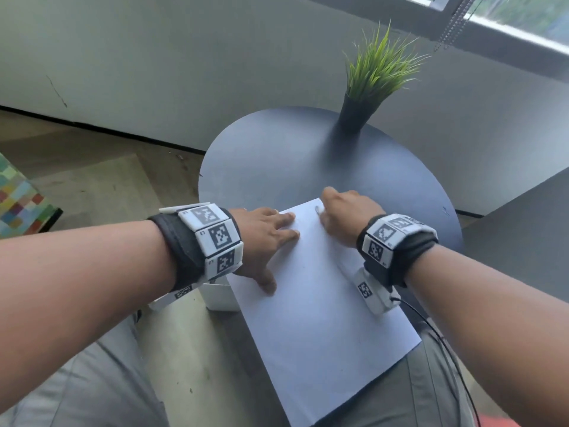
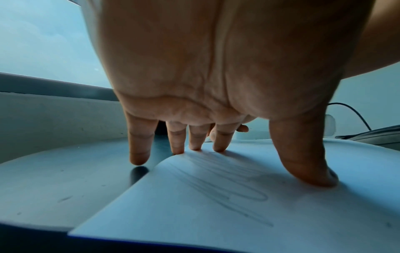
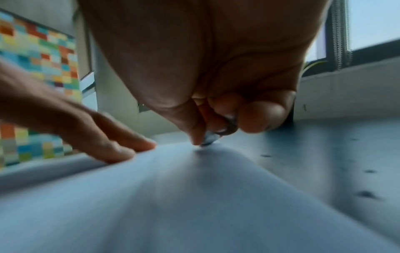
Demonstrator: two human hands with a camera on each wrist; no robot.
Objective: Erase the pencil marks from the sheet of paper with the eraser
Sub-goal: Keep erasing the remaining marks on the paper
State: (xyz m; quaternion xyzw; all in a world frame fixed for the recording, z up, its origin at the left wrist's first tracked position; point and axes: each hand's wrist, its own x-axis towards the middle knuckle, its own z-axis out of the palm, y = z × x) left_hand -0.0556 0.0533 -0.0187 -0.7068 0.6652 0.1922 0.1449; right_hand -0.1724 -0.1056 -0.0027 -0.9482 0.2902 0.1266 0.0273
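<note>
A white sheet of paper (image 1: 311, 303) lies on the round dark table (image 1: 277, 161), its near end hanging over the edge. My left hand (image 1: 268, 238) presses flat on the sheet's left side with fingers spread. Under its palm, grey pencil scribbles (image 2: 233, 184) show in the left wrist view. My right hand (image 1: 341, 211) is at the sheet's far corner, pinching a small eraser (image 3: 208, 139) between thumb and fingers, its tip down on the paper (image 3: 173, 196). The left hand's fingers (image 3: 121, 143) lie just left of it.
A black pot with green grass-like plant (image 1: 369, 84) stands at the table's far side. A white box (image 1: 220, 297) sits below the left wrist. A cable (image 1: 443, 343) trails from the right wrist band. Wall and window lie beyond; my knees are under the sheet.
</note>
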